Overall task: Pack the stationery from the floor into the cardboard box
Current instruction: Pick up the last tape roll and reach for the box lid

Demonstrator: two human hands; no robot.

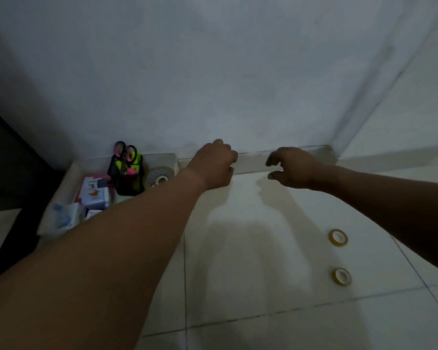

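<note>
2 tape rolls (337,237) lie well behind curled fingers (272,161).

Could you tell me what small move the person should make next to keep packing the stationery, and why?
Probably bring the right hand back and down to the nearer-to-wall tape roll and pick it up. Both hands hold nothing that shows, the left hand hovering by the wall, while two tape rolls, the other closer in, lie on the floor right of the box.

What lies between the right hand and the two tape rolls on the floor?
Nothing visible. Only bare tile separates the right hand from the nearer tape roll and the farther tape roll; both lie flat and apart.
</note>
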